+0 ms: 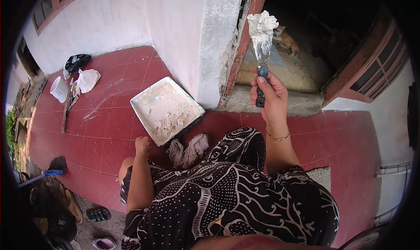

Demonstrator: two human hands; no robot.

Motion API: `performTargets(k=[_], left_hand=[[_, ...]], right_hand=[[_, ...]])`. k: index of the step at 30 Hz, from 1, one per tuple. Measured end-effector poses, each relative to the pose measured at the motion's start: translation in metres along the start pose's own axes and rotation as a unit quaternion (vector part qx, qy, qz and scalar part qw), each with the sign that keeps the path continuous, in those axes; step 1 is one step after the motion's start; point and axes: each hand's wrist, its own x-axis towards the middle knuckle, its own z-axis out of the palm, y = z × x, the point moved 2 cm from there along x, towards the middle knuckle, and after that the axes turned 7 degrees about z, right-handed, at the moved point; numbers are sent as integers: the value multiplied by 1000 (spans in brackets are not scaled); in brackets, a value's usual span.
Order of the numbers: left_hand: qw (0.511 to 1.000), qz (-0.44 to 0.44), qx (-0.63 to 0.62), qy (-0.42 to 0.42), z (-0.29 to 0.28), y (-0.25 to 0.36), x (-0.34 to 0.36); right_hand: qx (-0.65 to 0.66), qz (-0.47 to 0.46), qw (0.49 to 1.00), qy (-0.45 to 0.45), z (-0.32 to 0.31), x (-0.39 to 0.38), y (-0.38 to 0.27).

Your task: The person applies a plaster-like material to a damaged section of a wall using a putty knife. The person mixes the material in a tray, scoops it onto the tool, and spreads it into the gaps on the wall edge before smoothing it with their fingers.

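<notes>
One putty knife, loaded with plaster, is gripped upright by the raised right hand right of the tray; the left hand is fisted below it.

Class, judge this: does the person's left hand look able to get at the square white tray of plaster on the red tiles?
Probably yes: the left hand rests fisted just below the square white tray, its near corner close by, with only bare red tile between them.

The person wore a loose black garment patterned with white swirls and dots. A thin gold-coloured chain bracelet circled the right wrist, just below the gripping right hand. Both forearms were unsleeved.
</notes>
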Motion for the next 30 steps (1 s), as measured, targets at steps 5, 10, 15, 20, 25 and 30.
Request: performTargets(k=[5, 10, 15, 20, 25, 30], left_hand=[[1000, 7, 5, -3, -2, 4, -2], [1000, 17, 0, 0, -5, -1, 3], [1000, 14, -13, -20, -6, -5, 9], [999, 12, -18, -28, -1, 7, 1], [999, 26, -33, -30, -6, 6, 3], [999, 23, -34, -31, -3, 10, 3]], right_hand=[[-34, -11, 998, 58, 8, 9, 1], [-34, -26, 997, 72, 22, 13, -6], [-85, -36, 993, 75, 27, 21, -17], [-139, -66, 985, 82, 34, 17, -21], [-155, -102, 977, 106, 46, 23, -21], [-203, -171, 958, 113, 57, 39, -29]])
